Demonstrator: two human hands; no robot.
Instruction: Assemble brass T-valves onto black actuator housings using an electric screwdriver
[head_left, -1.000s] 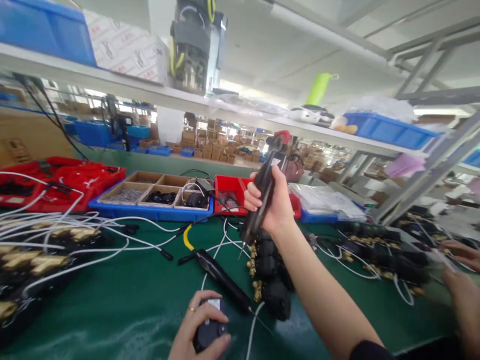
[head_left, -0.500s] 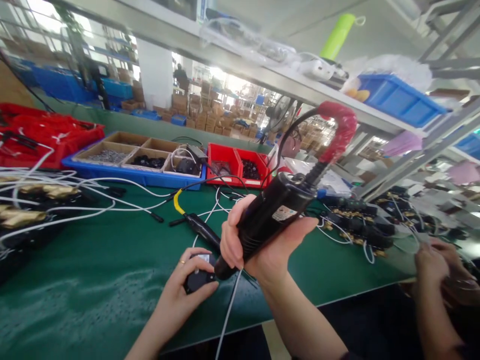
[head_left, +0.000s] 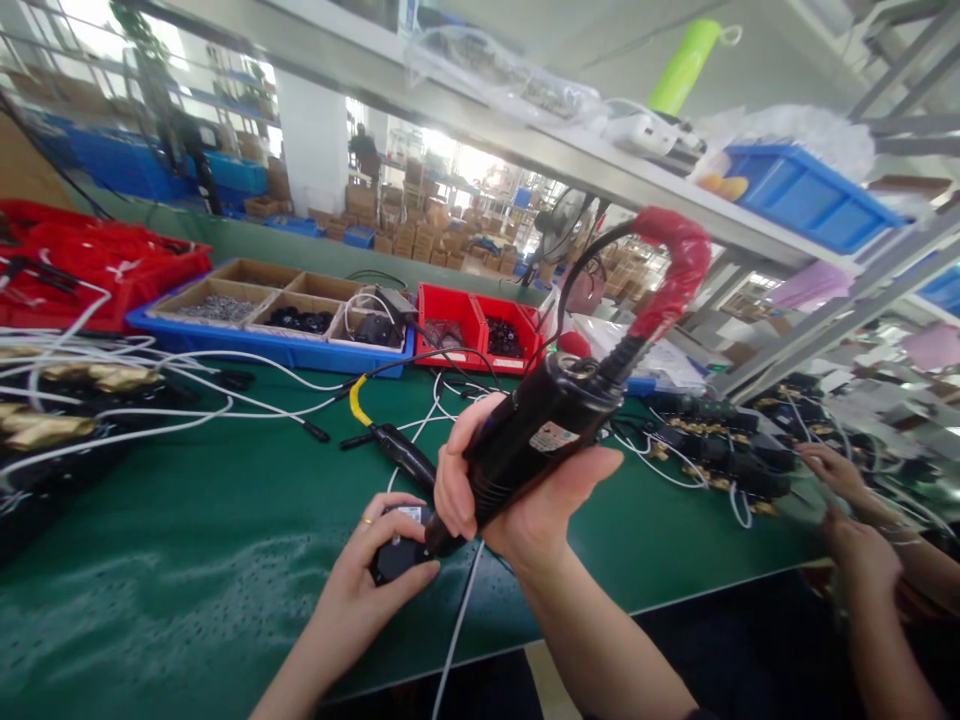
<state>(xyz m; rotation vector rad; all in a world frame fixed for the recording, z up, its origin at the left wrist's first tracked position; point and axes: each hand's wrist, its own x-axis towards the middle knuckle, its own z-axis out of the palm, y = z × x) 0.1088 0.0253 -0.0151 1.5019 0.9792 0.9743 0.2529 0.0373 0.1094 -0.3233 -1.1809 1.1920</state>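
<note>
My right hand (head_left: 517,490) is closed round a black electric screwdriver (head_left: 540,440), tilted with its tip down on a small black part (head_left: 397,555). A red-wrapped cable (head_left: 671,265) arches up from the tool's rear. My left hand (head_left: 371,570), a ring on one finger, grips that black part on the green mat (head_left: 187,560). A white wire (head_left: 457,620) runs from the part towards me. A second black screwdriver with a yellow cable (head_left: 397,450) lies on the mat just behind my hands.
Blue tray of cardboard compartments (head_left: 270,320) and red bins (head_left: 480,330) stand at the back. White cables with brass fittings (head_left: 67,400) cover the left. Black assemblies (head_left: 720,450) lie to the right, where another person's hands (head_left: 847,510) work. A shelf (head_left: 525,130) runs overhead.
My right hand brought the screwdriver down from upright above the mat to a tilt, with its tip on the part in my left hand. The view shifted right. The other person's hands moved.
</note>
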